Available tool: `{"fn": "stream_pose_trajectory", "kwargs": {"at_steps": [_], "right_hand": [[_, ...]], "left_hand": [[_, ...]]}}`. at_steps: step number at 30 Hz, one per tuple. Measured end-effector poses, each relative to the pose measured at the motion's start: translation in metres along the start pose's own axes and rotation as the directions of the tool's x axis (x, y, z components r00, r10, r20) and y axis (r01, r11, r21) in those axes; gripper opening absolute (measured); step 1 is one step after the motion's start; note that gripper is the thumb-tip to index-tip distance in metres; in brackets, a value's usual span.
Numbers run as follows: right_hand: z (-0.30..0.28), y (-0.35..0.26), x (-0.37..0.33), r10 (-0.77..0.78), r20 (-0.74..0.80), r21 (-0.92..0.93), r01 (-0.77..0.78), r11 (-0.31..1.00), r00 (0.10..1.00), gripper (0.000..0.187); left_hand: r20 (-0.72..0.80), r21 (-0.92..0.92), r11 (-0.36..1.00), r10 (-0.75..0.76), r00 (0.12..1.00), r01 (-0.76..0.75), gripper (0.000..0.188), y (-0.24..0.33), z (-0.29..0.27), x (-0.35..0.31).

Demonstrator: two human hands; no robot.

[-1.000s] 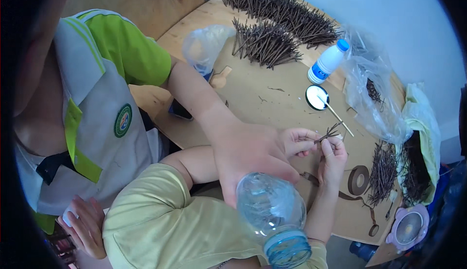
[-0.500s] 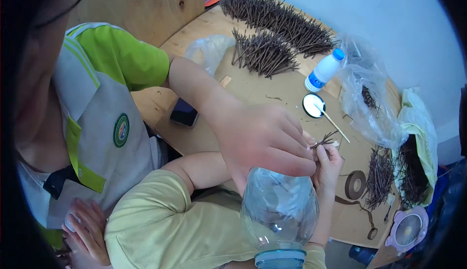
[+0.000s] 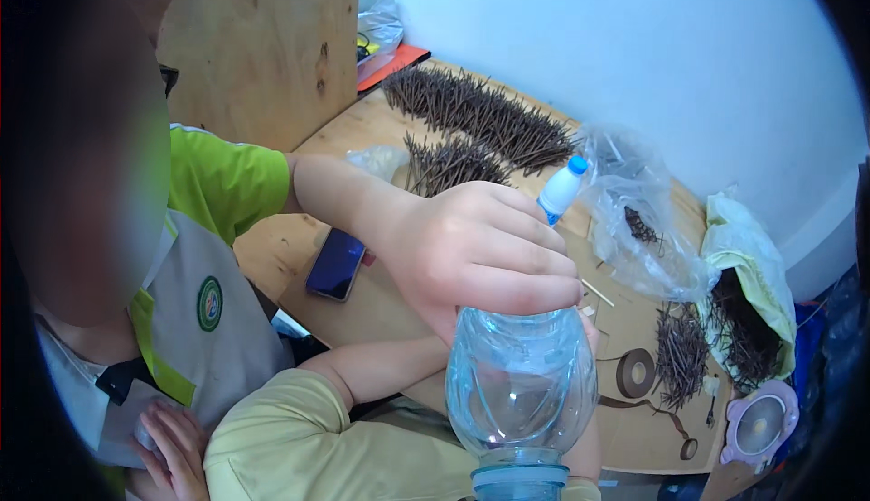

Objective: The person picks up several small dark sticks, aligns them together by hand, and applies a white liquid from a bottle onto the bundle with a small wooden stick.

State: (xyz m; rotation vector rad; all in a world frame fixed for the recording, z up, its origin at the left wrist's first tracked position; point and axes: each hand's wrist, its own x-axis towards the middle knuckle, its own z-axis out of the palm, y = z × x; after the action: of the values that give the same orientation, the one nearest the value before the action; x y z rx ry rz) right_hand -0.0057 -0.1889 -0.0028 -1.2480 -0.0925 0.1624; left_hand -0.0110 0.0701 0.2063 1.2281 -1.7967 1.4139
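1. Right hand (image 3: 590, 331): only a sliver shows, centre-right of the frame; whether it pinches anything, I cannot tell. The left hand is hidden.
2. The brown forked twig, pinched between both hands a second ago, is now out of sight, so its direction cannot be told.
3. A co-worker's hand (image 3: 480, 247) now covers that spot, gripping a clear bluish plastic bottle (image 3: 521, 383), neck toward the lower edge, long axis nearly vertical.
4. Smooth brown board (image 3: 385, 324) shows left of that hand, toward the black phone (image 3: 336, 265); its near edge curves through lower right.
5. Right of the bottle: flat brown tape roll (image 3: 625, 376), then a dark twig bundle (image 3: 681, 347).
6. The pale wooden stick (image 3: 598, 294) slants down rightward.
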Motion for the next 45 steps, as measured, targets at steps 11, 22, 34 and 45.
{"fn": "stream_pose_trajectory", "kwargs": {"at_steps": [11, 22, 34, 45], "right_hand": [[0.018, -0.014, -0.006, -0.185, 0.105, -0.196, 0.203, 0.959, 0.977, 0.008], [0.015, -0.012, -0.006, -0.200, 0.120, -0.171, 0.219, 0.961, 0.972, 0.009], [0.017, -0.012, -0.008, -0.142, 0.090, -0.139, 0.154, 0.978, 0.986, 0.009], [0.049, -0.024, -0.015, -0.114, 0.308, -0.219, 0.187, 0.958, 0.945, 0.009]], "left_hand": [[-0.054, 0.135, 0.975, 0.186, 0.981, -0.177, 0.029, -0.012, -0.025, 0.038], [0.089, 0.264, 0.911, 0.303, 0.949, -0.316, 0.028, -0.025, -0.045, 0.082], [0.108, 0.255, 0.928, 0.252, 0.962, -0.272, 0.032, -0.029, -0.059, 0.095], [0.209, 0.171, 0.977, 0.086, 0.974, -0.123, 0.038, 0.011, -0.095, 0.131]]}}
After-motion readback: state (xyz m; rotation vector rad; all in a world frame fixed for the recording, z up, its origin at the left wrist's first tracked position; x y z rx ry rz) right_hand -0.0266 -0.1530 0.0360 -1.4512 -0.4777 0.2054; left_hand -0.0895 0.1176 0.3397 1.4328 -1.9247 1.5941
